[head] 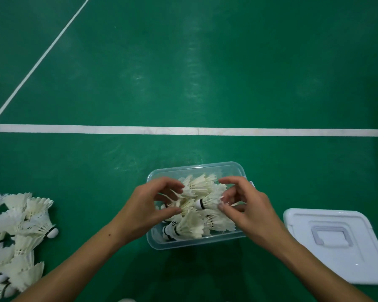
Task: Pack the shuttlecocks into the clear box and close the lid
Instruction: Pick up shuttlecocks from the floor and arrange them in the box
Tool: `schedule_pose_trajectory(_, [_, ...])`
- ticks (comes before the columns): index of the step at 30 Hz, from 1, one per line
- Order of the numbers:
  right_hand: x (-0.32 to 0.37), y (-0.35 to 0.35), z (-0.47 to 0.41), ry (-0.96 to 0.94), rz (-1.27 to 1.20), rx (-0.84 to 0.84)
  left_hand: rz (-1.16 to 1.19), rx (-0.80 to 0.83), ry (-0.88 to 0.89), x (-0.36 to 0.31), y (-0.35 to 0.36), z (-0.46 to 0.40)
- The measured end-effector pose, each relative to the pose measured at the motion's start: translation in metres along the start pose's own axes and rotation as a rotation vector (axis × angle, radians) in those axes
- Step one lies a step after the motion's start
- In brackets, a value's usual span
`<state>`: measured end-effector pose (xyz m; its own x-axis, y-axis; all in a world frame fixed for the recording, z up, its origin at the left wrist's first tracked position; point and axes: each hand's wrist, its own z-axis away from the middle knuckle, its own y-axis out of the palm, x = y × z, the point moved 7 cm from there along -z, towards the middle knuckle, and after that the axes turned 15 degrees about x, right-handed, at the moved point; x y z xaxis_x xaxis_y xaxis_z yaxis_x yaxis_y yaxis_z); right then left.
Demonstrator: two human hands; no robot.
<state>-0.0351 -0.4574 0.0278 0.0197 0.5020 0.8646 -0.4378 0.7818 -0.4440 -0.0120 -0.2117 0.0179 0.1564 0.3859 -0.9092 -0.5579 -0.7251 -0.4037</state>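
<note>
A clear plastic box (pixel 227 167) sits on the green court floor, open, with several white feather shuttlecocks (pixel 196 227) piled inside. My left hand (pixel 146 205) is over the box's left side, its fingers curled and pinching shuttlecock feathers in the pile. Over the right side, my right hand (pixel 247 205) has curled fingers that touch a shuttlecock (pixel 207 202) with a white cork and black band. The white lid (pixel 340 245) lies flat on the floor to the right of the box, handle side up.
A heap of several loose shuttlecocks (pixel 15 234) lies on the floor at the lower left. White court lines (pixel 183 130) run across behind the box and diagonally at the upper left. Bare green floor lies beyond.
</note>
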Motion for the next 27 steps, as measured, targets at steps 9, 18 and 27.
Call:
schedule_pose_trajectory(9, [-0.024, 0.05, -0.016, 0.157, 0.089, 0.295, -0.586, 0.292, -0.163, 0.016, 0.037, -0.008])
schedule_pose_trajectory(18, [-0.039, 0.069, -0.039, 0.306, 0.186, 0.417, -0.75, 0.264, -0.23, 0.015, 0.055, -0.019])
schedule_pose_trajectory(27, [-0.009, 0.017, -0.034, 0.243, 0.079, 0.304, -0.364, 0.118, -0.171, -0.002, 0.022, -0.003])
